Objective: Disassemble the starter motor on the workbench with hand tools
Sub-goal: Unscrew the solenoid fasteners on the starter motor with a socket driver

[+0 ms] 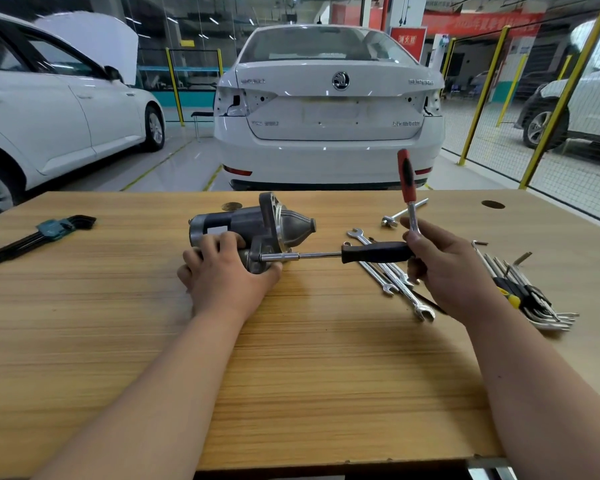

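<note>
Left hand (222,271) grips starter motor (253,220) on workbench (291,375); right hand (444,268) holds red-handled ratchet (405,174) upright at black-handled driver (374,252) end.

- Left hand (222,271) covers the near lower side of the starter motor (250,223)
- Black-handled driver (374,252): tip sunk in the flange, fastener unseen
- Right hand (444,265) hides the driver's butt end and the red-handled ratchet (405,174) head
- Spanners (388,271) partly under that hand
- Hex key set (32,237) runs off the left edge
- White car (326,147): boot lettering blurred, unreadable
</note>
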The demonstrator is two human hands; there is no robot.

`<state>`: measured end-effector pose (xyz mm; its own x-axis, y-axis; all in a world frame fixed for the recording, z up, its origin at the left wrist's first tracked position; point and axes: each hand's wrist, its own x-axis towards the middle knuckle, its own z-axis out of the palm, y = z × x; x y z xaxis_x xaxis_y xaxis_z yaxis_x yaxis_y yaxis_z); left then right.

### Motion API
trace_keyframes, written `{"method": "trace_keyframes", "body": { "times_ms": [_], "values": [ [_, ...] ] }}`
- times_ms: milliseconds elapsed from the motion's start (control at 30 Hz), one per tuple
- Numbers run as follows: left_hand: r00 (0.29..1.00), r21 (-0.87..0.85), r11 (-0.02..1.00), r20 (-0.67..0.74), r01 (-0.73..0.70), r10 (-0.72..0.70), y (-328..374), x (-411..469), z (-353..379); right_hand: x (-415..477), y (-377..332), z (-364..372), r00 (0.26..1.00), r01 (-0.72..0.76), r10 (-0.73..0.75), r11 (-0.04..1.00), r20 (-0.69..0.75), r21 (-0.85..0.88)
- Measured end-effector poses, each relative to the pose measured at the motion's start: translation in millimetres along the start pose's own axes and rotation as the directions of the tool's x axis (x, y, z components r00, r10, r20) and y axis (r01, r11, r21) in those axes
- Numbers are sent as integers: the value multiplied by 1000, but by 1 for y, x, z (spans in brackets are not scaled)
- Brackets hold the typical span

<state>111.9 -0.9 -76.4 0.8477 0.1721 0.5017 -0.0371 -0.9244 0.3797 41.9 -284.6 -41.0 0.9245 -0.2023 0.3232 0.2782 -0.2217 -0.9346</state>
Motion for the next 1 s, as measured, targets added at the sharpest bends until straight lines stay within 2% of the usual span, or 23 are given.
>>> {"method": "trace_keyframes", "body": {
  "times_ms": [333, 500, 600, 667, 800, 867, 1000],
  "values": [
    [1000, -33, 999, -6, 3, -4, 2, 2, 0, 6, 4, -12, 991, 74, -87, 989, 101, 126],
    [1000, -16, 1000, -17, 11, -12, 1, 3, 2, 7, 5, -17, 988, 88, -99, 992, 117, 92],
    [999, -19, 999, -27, 38, -39, 2, 2, 4, 7, 5, -14, 995, 40, -49, 993, 81, 111],
    [998, -6, 999, -32, 48, -48, 2, 2, 4, 8, 1, -6, 1000, -23, 22, 990, 8, 139],
    [998, 56, 997, -13, 62, -61, 3, 2, 2, 14, -5, 13, 957, -217, 184, 967, -223, -136],
    [996, 106, 991, 12, 81, -83, 4, 1, 2, 15, -4, 18, 950, -261, 223, 952, -219, -160],
    [990, 117, 984, 23, 133, -137, 2, -3, 1, 10, -3, 14, 975, -179, 164, 980, -153, -91]
  ]
}}
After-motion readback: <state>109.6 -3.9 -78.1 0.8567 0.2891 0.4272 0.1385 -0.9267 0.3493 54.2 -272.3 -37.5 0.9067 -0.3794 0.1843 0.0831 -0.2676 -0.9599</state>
